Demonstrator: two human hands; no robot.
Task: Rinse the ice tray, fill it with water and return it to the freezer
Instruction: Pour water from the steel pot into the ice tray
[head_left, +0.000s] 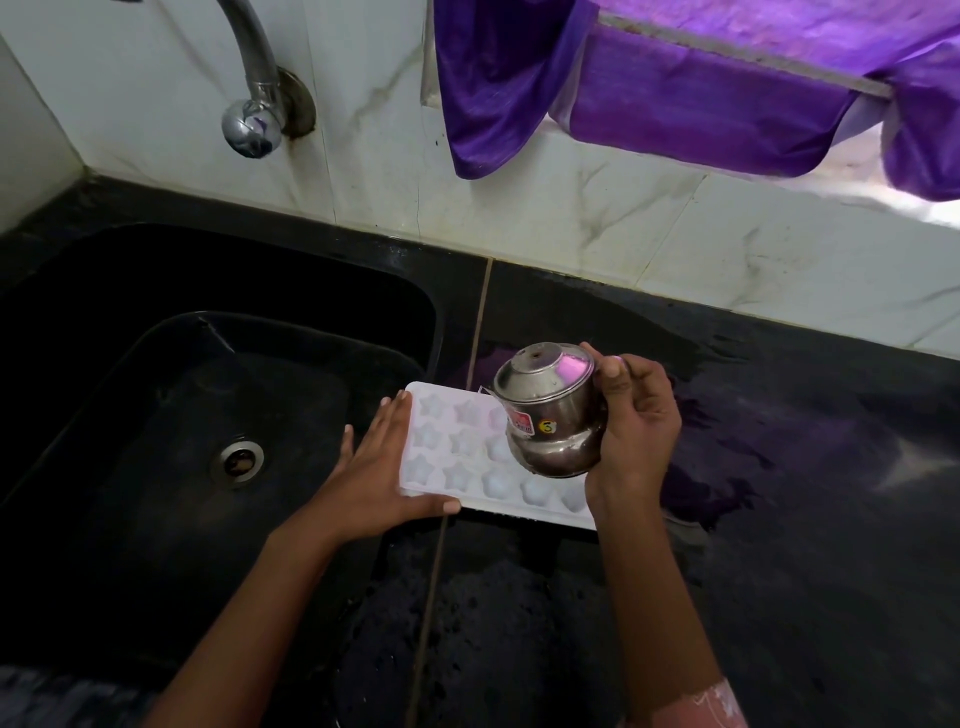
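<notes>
Both forearms reached forward over the dark counter (779, 545), a pink patterned sleeve (711, 701) showing at the right wrist. Just beyond them the white ice tray (467, 457) lay flat on the counter, its left end at the edge of the black sink (130, 415); its hollows were star-shaped and round. The left hand (382, 480) was spread nearly flat against the tray's left end, fingers straight along the short side and thumb lying along the near rim, steadying rather than gripping it. The right hand (631, 423) was curled around a small steel pot (550, 410), thumb up by the pot's top, holding it tipped over the tray's right half with its mouth turned down and its base facing the camera. Whether water was running out could not be told. Farther back, a chrome tap (254, 104) stood out from the marbled white wall tiles (571, 218) above the sink, and purple cloth (675, 93) hung at the upper right.
</notes>
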